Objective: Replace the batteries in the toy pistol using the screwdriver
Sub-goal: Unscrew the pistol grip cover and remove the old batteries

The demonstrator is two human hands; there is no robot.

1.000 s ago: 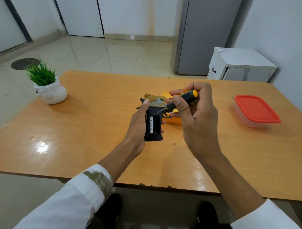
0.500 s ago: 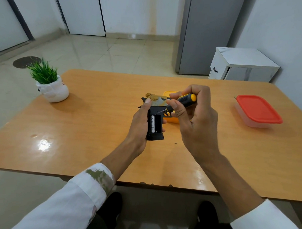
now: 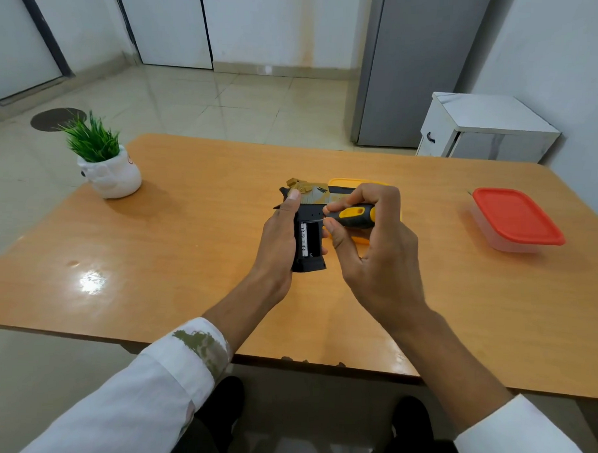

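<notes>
**Holding the toy pistol (image 3: pixel 309 257) above the table (image 3: pixel 188 256), screwdriver (image 3: pixel 354 215) at its grip**

The wooden table is filling most of the view, with a tiled floor beyond it. A tall grey cabinet (image 3: pixel 414 78) is standing against the far wall, and a low white cupboard (image 3: pixel 480 131) is sitting just beside it, past the table's far right corner. On the right side of the table a clear box with a red lid (image 3: pixel 515 217) is resting well apart from the hands. A small green plant in a white pot (image 3: pixel 103 162) is standing at the far left. A yellow container (image 3: pixel 346 184) is lying directly behind the work, mostly hidden by the right hand and the pistol.

The person's left hand (image 3: pixel 278 239) is wrapping around the pistol's black grip near the table's middle, thumb stretched up along the frame. The right hand (image 3: pixel 381 256) is pinching the screwdriver's black-and-yellow handle between thumb and fingers, its metal tip pointing at the top edge of the open battery bay. One battery (image 3: pixel 304 238) is showing along the bay's left side.
</notes>
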